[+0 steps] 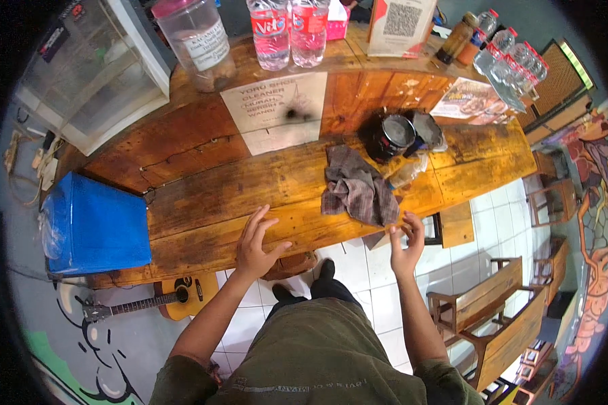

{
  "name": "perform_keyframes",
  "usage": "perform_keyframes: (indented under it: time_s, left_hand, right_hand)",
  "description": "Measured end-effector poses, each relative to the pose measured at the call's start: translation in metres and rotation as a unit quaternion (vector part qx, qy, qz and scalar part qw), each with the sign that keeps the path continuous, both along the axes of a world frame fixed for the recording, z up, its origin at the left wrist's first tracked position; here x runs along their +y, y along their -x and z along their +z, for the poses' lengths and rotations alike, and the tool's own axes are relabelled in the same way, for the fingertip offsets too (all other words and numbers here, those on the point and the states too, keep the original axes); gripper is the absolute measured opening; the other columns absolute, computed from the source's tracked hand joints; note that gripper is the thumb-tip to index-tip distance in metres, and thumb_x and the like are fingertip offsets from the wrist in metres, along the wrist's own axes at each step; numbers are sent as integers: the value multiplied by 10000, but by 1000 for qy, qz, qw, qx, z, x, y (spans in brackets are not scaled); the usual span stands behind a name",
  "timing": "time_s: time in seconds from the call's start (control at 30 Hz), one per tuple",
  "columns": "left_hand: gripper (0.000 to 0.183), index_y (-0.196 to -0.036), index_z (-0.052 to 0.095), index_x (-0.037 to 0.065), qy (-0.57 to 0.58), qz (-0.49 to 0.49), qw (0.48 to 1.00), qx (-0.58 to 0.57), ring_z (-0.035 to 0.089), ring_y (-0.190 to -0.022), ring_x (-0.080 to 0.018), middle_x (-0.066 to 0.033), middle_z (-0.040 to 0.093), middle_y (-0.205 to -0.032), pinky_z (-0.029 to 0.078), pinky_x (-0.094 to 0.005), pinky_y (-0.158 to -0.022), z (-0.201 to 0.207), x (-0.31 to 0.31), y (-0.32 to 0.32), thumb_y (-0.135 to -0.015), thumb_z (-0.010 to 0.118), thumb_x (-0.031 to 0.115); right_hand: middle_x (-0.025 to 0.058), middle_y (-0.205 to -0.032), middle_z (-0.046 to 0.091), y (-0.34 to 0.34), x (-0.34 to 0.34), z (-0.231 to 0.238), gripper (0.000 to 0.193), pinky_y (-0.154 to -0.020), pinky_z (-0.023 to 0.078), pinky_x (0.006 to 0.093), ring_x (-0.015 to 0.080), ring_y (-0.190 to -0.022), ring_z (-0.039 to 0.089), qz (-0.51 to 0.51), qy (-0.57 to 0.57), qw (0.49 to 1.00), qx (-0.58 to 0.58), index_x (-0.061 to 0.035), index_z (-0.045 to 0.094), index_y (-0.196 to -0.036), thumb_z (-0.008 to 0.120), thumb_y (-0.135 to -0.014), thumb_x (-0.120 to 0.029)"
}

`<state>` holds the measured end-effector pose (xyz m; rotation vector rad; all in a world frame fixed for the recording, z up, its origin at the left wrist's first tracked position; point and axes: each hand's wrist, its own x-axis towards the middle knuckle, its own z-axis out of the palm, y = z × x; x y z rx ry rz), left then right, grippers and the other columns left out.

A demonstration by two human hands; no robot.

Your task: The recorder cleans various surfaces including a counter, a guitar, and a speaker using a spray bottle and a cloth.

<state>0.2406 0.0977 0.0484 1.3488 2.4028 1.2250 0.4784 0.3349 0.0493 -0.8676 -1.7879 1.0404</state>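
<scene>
Cloth (357, 187) nr R hand (404, 253), L hand (253, 251) farther off (both empty, loosely bent)

I wear a dark olive short-sleeved shirt (317, 347) with faded lettering (304, 387), dark trousers (336, 289), dark footwear (327, 268); my fingers (252, 225) are bare.

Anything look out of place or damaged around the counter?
The checked cloth lies bunched, not folded, on the wooden counter. A dark blotch shows over the paper sign; whether it's a stain, I can't tell.

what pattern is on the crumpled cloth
The cloth is checked, in greyish brown; it shows in the head view.
</scene>
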Motion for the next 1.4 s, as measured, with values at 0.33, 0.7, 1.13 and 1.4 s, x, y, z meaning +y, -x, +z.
perform_keyframes:
  time_s: [0.33,0.7,1.13,1.4]
  left_hand:
    - [454,-1100,609,90,-52,-112,990,69,388,-1315,-387,-164,445,-1395,344,-497,-1050,-11,107,-47,-778,758,374]
    - [374,-1037,536,107,107,13,982,157,559,-1028,-291,-82,590,-1023,334,-488,-993,-34,195,-57,-759,747,239]
    - [318,-939,586,-19,-49,127,953,-269,510,-769,-111,-46,577,-797,436,-284,-719,14,144,-104,-989,520,288]
    - [429,-1023,614,23,-113,22,948,-295,591,-868,-119,-50,640,-895,468,-294,-782,66,99,-139,-750,809,290]
  right_hand:
    - [89,-1371,417,38,55,-16,750,-905,429,354,237,-1129,477,-75,78,994,7,-71,349,-1405,772,-797,-191]
    - [93,-1070,585,38,160,-40,518,-825,477,322,205,-957,605,160,23,987,-11,-35,478,-1252,744,-810,-86]
    - [77,-1093,571,-23,111,-17,536,-895,446,318,168,-1015,557,359,125,925,19,-26,497,-1235,719,-750,-82]
    - [-11,-941,622,-3,22,8,479,-800,482,254,75,-872,588,355,248,899,68,-35,597,-1134,734,-676,2]
